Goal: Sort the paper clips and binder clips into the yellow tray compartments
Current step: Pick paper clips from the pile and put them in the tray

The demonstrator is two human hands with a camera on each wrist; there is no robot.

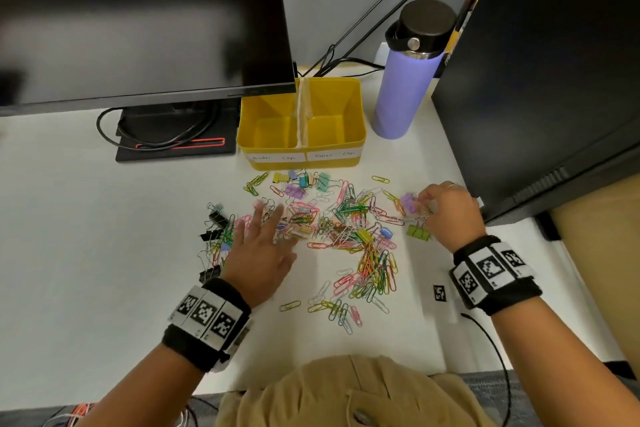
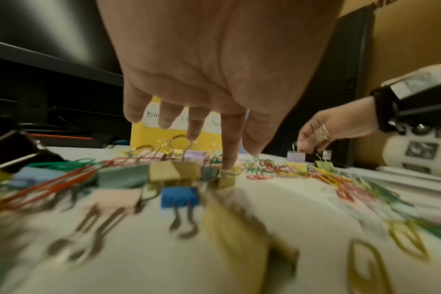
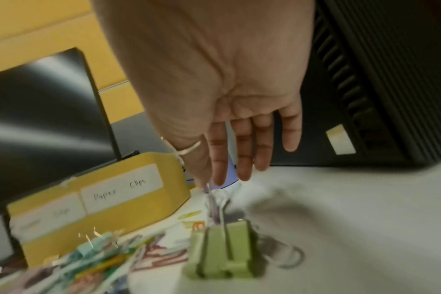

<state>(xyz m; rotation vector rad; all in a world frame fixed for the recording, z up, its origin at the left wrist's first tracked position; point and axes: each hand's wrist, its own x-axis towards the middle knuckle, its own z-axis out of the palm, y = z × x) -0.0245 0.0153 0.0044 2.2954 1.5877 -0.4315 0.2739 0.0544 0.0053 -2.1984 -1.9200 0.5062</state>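
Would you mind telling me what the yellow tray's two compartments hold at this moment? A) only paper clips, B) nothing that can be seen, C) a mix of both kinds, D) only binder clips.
B: in the head view both compartments of the yellow tray show bare yellow floor, while the paper clips and binder clips all still lie on the desk in front of it.

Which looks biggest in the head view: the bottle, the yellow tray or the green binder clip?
1. Yellow tray
2. Bottle, nearly as big, so that order is unsure
3. Green binder clip, far the smallest
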